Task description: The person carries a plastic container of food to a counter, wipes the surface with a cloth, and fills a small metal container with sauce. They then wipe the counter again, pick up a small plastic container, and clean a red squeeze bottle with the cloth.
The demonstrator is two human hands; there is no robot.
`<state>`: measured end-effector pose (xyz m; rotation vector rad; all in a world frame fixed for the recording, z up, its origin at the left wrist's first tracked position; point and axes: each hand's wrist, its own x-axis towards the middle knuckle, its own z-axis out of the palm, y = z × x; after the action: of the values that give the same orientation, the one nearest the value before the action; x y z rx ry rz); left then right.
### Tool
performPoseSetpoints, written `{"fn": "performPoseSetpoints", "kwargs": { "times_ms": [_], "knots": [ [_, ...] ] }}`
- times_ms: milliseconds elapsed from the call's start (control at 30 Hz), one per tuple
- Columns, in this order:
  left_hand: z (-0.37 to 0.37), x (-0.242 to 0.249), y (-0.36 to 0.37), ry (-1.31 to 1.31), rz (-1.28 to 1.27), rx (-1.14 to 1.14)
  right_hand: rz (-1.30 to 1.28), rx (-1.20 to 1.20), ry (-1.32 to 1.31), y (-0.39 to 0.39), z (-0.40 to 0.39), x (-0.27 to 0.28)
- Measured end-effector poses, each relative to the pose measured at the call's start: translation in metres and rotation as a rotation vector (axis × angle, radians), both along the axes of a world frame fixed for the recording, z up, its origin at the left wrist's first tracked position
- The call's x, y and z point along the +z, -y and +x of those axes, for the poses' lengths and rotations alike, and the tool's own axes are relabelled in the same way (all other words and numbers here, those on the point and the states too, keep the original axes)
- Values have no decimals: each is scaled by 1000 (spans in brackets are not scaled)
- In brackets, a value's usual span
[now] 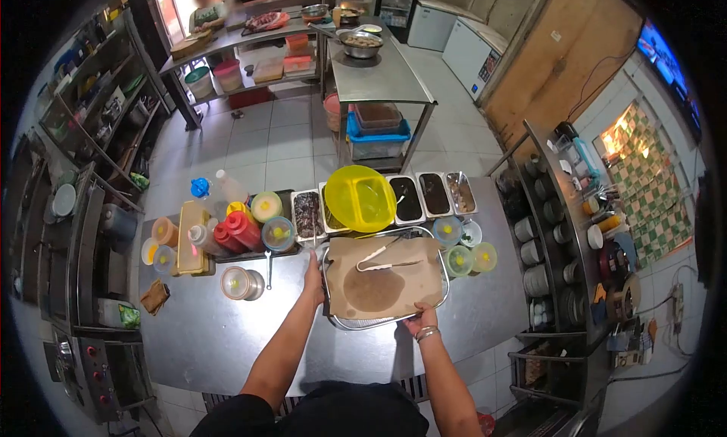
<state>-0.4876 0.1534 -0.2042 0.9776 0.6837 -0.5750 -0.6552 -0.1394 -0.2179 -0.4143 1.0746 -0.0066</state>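
A metal wire basket [356,325] lined with brown cardboard [420,289] is in front of me, over the steel table. The cardboard has a large dark wet stain, and a pair of tongs [390,266] lies across it. My left hand [313,282] grips the basket's left side, its fingers partly hidden. At the near right corner, my right hand [422,320] is closed on the rim, thumb on top. Just beyond the basket, a yellow divided plate [362,181] rests over steel food pans [409,198].
Sauce bottles [242,229] and tubs stand at the left of the steel table [212,338], near a wrench [268,270] and a lidded jar [238,283]. Green-lidded cups [459,260] sit right of the basket. Shelves of dishes [535,279] line the right. Another person [208,13] is at the far back.
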Motion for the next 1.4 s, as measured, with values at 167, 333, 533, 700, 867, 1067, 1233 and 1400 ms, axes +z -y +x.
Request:
{"fn": "performPoseSetpoints", "kwargs": {
  "times_ms": [167, 333, 533, 700, 867, 1067, 1233, 1400],
  "knots": [
    [-13, 17, 12, 58, -67, 48, -63, 50, 6, 9, 1, -6],
    [-17, 20, 28, 98, -117, -21, -60, 62, -16, 24, -2, -21],
    [-9, -13, 37, 124, -139, -25, -71, 33, 2, 45, 3, -38],
    [21, -29, 16, 140, 87, 288, -60, 101, 58, 39, -5, 8],
    [71, -45, -2, 118, -164, 496, -77, 263, 45, 28, -47, -1],
    [75, -56, -2, 223, -183, 590, -11, 280, 27, -1, -106, 11],
    [53, -55, 1, 188, -159, 636, -79, 331, 17, -19, -136, 34],
    [23, -56, 1, 176, -129, 602, -70, 410, 48, -25, -146, 16]
  ]
}}
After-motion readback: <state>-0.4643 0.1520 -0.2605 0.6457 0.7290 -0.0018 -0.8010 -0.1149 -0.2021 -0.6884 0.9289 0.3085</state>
